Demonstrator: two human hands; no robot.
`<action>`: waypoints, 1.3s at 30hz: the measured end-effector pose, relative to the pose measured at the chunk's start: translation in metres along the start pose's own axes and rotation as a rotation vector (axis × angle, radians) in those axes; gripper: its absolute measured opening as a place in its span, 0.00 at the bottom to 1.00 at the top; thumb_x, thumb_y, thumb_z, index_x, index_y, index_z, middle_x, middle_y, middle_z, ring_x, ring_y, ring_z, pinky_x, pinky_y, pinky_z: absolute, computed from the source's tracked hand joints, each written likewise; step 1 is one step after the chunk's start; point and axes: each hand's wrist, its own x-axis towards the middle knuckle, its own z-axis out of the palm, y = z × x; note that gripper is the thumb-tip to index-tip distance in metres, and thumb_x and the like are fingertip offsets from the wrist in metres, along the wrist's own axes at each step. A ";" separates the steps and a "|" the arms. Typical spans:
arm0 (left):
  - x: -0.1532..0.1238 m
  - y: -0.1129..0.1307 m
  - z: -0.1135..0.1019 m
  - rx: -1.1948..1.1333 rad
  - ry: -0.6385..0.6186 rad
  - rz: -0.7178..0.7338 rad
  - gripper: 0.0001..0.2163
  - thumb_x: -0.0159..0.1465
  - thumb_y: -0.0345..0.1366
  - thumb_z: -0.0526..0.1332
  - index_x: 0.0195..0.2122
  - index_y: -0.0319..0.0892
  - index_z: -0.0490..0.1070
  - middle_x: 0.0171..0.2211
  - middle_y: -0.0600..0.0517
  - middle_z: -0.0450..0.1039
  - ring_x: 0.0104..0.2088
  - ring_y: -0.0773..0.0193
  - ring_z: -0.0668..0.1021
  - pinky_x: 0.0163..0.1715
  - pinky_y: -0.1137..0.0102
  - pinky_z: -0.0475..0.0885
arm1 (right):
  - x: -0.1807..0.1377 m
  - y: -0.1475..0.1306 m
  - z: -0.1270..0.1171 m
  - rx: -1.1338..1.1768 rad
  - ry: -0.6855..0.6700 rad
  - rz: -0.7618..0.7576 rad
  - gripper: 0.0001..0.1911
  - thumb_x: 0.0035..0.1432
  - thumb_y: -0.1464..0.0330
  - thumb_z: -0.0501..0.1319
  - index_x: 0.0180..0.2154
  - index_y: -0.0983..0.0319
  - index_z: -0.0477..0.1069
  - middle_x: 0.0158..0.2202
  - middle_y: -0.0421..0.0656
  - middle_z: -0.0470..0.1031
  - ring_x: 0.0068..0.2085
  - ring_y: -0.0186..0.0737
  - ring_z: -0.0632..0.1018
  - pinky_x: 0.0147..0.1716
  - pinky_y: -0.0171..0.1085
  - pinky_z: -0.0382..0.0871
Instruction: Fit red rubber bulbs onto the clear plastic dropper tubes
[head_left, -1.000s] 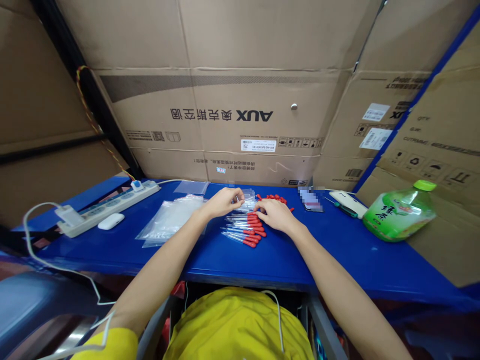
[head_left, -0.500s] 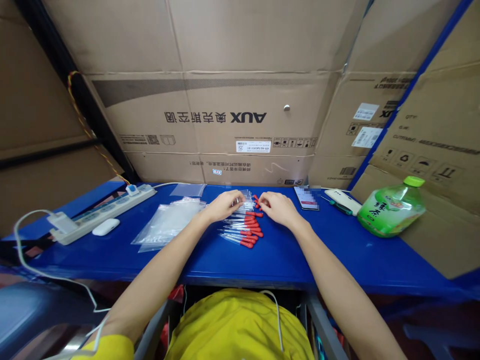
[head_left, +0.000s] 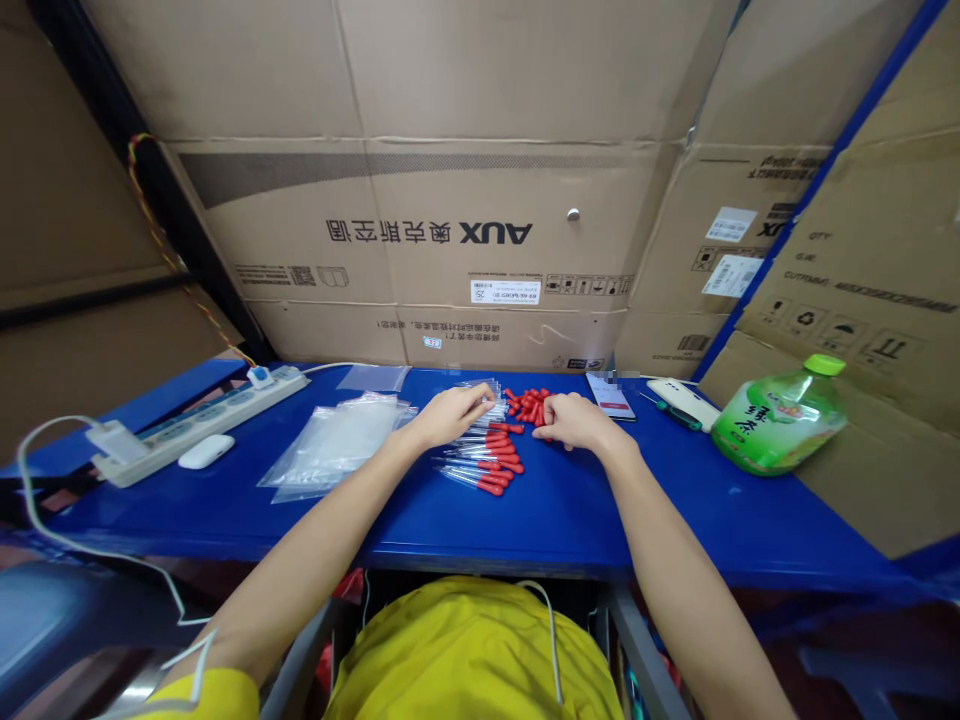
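Note:
My left hand (head_left: 457,413) is closed in a pinch over a bunch of clear glass dropper tubes (head_left: 493,390); what its fingertips hold is too small to make out. My right hand (head_left: 576,422) has its fingers curled at the edge of a pile of red rubber bulbs (head_left: 529,402), with a bit of red showing at the fingertips. Below the hands, several droppers with red bulbs fitted on their tubes (head_left: 496,478) lie side by side, bulbs pointing right.
Clear plastic bags (head_left: 337,440) lie left of the droppers, near a white earbud case (head_left: 206,452) and a power strip (head_left: 217,415). Rightward are a phone (head_left: 611,396), a green screwdriver (head_left: 679,413), a white phone-like case (head_left: 684,402) and a green tea bottle (head_left: 776,420). Cardboard (head_left: 465,90) walls the blue table (head_left: 570,520).
My right hand has moved right and slightly down, away from the tubes, so the pile of red bulbs shows. My left hand has shifted only slightly, staying by the tubes.

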 end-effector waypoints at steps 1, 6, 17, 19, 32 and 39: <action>0.000 0.000 0.000 -0.004 0.005 -0.003 0.14 0.76 0.45 0.50 0.47 0.44 0.71 0.28 0.54 0.72 0.30 0.62 0.74 0.32 0.70 0.60 | 0.001 -0.001 0.002 -0.023 0.017 0.004 0.08 0.55 0.65 0.70 0.33 0.59 0.73 0.25 0.38 0.80 0.25 0.37 0.79 0.29 0.33 0.63; 0.000 0.000 0.001 -0.109 0.038 -0.023 0.12 0.72 0.42 0.56 0.53 0.45 0.69 0.29 0.56 0.72 0.28 0.64 0.73 0.31 0.71 0.61 | 0.001 0.005 0.002 -0.073 0.029 -0.044 0.11 0.48 0.71 0.69 0.36 0.58 0.74 0.31 0.39 0.81 0.29 0.38 0.79 0.29 0.33 0.62; 0.007 0.013 0.011 -0.786 0.119 -0.230 0.17 0.62 0.47 0.68 0.44 0.37 0.78 0.31 0.50 0.78 0.24 0.69 0.70 0.26 0.73 0.64 | 0.001 -0.013 -0.006 0.296 0.393 -0.434 0.10 0.62 0.62 0.61 0.36 0.62 0.76 0.43 0.47 0.80 0.37 0.39 0.78 0.40 0.36 0.69; 0.007 0.018 0.011 -0.846 0.130 -0.234 0.18 0.61 0.47 0.70 0.43 0.37 0.79 0.30 0.51 0.78 0.24 0.70 0.69 0.25 0.74 0.64 | 0.001 -0.018 -0.002 0.416 0.361 -0.487 0.11 0.62 0.60 0.62 0.36 0.62 0.75 0.41 0.45 0.80 0.35 0.38 0.78 0.38 0.35 0.70; 0.008 0.040 0.007 -1.443 0.230 -0.292 0.27 0.67 0.65 0.52 0.36 0.43 0.64 0.39 0.51 0.69 0.21 0.74 0.61 0.18 0.75 0.50 | 0.004 -0.047 0.023 0.649 0.409 -0.484 0.14 0.62 0.55 0.62 0.34 0.60 0.72 0.29 0.39 0.77 0.30 0.37 0.75 0.32 0.34 0.68; 0.006 0.049 -0.001 -1.568 0.311 -0.280 0.27 0.69 0.65 0.44 0.30 0.44 0.50 0.29 0.55 0.59 0.18 0.73 0.54 0.18 0.73 0.51 | 0.006 -0.049 0.028 0.662 0.433 -0.468 0.15 0.66 0.54 0.59 0.39 0.59 0.73 0.33 0.41 0.79 0.34 0.40 0.78 0.36 0.35 0.71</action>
